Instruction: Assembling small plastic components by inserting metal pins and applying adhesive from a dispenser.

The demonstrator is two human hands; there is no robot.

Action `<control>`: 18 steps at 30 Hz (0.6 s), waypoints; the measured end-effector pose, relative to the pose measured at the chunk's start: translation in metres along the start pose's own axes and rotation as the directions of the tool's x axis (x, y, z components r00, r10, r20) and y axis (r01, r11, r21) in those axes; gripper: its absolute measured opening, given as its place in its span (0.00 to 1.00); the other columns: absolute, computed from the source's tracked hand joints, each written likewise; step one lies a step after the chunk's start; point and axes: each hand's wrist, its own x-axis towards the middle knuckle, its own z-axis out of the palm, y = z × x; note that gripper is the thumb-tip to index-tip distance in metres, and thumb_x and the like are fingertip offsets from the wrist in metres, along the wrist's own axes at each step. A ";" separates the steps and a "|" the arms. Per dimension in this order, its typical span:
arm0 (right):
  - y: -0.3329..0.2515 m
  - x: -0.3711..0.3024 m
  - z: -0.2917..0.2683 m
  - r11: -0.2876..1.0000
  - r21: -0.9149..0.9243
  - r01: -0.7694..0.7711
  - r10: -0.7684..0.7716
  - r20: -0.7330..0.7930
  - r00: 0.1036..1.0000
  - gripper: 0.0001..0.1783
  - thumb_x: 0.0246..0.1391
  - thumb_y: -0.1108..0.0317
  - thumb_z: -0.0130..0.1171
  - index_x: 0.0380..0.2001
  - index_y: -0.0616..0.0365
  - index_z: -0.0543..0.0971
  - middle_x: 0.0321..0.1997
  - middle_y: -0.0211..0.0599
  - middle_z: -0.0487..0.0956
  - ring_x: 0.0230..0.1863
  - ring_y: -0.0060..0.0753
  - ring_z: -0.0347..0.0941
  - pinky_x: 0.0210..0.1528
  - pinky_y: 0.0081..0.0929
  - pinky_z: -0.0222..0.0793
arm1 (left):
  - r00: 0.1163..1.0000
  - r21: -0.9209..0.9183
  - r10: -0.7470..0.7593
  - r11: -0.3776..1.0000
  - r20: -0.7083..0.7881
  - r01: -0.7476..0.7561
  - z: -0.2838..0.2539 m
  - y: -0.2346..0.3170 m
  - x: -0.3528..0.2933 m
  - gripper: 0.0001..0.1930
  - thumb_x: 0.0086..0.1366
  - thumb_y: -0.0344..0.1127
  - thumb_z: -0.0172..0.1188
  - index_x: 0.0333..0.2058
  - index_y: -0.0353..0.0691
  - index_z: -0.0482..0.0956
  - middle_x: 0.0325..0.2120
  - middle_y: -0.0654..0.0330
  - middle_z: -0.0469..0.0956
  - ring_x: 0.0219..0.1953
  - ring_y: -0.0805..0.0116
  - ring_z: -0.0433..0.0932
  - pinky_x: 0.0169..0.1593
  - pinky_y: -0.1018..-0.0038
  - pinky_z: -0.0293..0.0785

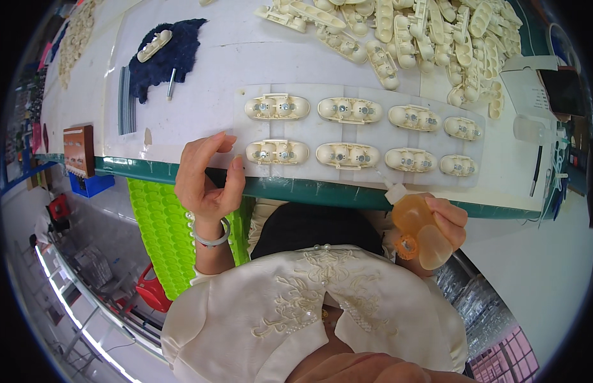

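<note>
My right hand [449, 222] grips a soft squeeze bottle [411, 216] of amber liquid, tilted, with a white cap and a thin nozzle pointing up and left toward the board. The nozzle tip ends close to the front row of cream plastic pieces. Two rows of these pieces, such as the near-left one [277, 152], lie on a white board [245, 131]; silvery round spots show in their hollows. Over the table's front edge, left of the board, hovers my left hand [210, 179], empty, with thumb and fingers apart.
A large heap of similar cream pieces [405, 38] covers the far right of the table. Far left, a dark blue cloth [175, 54] carries one cream piece and a short metal rod [171, 84]. A brown box [78, 150] stands at the left edge; a clear plastic cup [529, 129] is at right.
</note>
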 end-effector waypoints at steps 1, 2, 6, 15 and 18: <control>0.000 0.000 -0.001 1.000 0.010 0.007 -0.006 -0.011 1.000 0.19 0.45 0.78 0.64 0.38 0.68 0.67 0.44 0.54 0.69 0.39 0.48 0.75 0.42 0.40 0.77 | 1.000 0.000 0.000 1.000 0.001 0.000 -0.001 0.000 0.000 0.20 0.46 0.18 0.59 0.42 0.27 0.75 0.29 0.50 0.79 0.28 0.62 0.76 0.34 0.74 0.73; 0.000 -0.001 -0.002 1.000 0.010 0.007 -0.007 -0.014 1.000 0.19 0.45 0.78 0.64 0.38 0.68 0.67 0.44 0.54 0.69 0.39 0.48 0.75 0.42 0.40 0.77 | 1.000 0.008 -0.001 1.000 0.001 0.001 -0.001 0.000 0.000 0.20 0.46 0.18 0.59 0.42 0.27 0.75 0.29 0.50 0.79 0.28 0.62 0.76 0.34 0.74 0.73; -0.001 -0.004 -0.004 0.994 -0.105 -0.038 0.044 0.057 0.997 0.25 0.43 0.75 0.68 0.42 0.64 0.65 0.48 0.52 0.67 0.39 0.44 0.75 0.41 0.34 0.76 | 1.000 0.004 -0.012 1.000 -0.005 0.012 0.000 0.000 0.000 0.20 0.46 0.18 0.59 0.42 0.27 0.75 0.28 0.50 0.79 0.28 0.62 0.76 0.34 0.74 0.72; 0.006 -0.001 -0.028 0.968 -0.221 0.122 -0.074 0.211 0.975 0.29 0.47 0.67 0.65 0.47 0.62 0.60 0.48 0.53 0.65 0.35 0.38 0.76 0.35 0.26 0.76 | 1.000 0.010 -0.011 1.000 0.005 0.011 0.001 0.001 0.001 0.20 0.47 0.19 0.59 0.42 0.27 0.75 0.29 0.50 0.79 0.29 0.63 0.76 0.35 0.74 0.72; 0.006 -0.007 -0.034 0.933 -0.321 0.164 -0.114 0.169 0.979 0.29 0.48 0.67 0.63 0.47 0.63 0.59 0.47 0.52 0.65 0.33 0.37 0.76 0.33 0.23 0.76 | 0.999 0.011 -0.036 0.999 0.007 0.036 0.000 0.000 0.000 0.20 0.47 0.18 0.59 0.42 0.27 0.75 0.29 0.50 0.79 0.29 0.63 0.76 0.35 0.74 0.72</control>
